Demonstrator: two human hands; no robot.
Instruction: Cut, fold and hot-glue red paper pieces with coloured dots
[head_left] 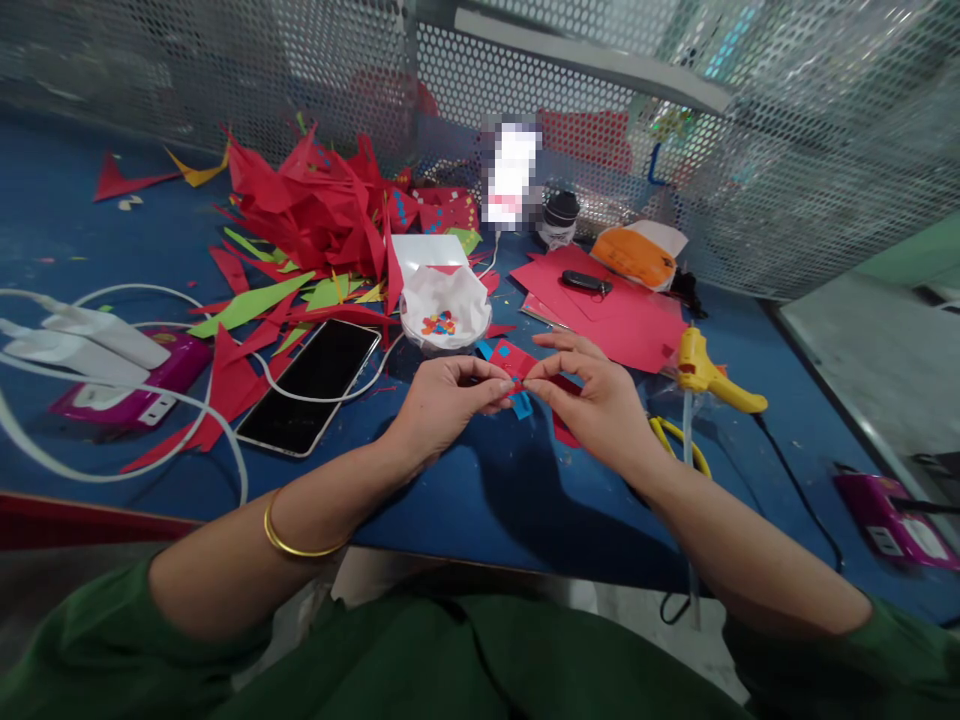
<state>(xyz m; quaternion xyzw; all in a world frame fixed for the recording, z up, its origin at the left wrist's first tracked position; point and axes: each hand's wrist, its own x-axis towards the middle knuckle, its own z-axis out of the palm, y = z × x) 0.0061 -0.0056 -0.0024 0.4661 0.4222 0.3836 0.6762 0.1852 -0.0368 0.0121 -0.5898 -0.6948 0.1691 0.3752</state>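
Note:
Above the front of the blue table, my left hand (448,402) is closed in a pinch on a small red paper piece (516,357) with little blue squares on it. My right hand (600,400) pinches the same piece from the other side, its thumb and index fingertip meeting the left ones; whether a tiny bit is between them is too small to tell. A blue paper strip (523,405) shows just below the fingertips. Beyond the hands stands a bowl (415,312) lined with white tissue, with tiny orange, red and blue paper bits (439,323) inside.
Red paper cut-outs (315,205) are heaped at the back left. A dark phone (311,390) and white cables lie left, beside a purple power strip (176,375). Red sheets (607,320), a yellow glue gun (705,370) and yellow-handled scissors (679,440) lie right. A lit phone (511,178) stands behind.

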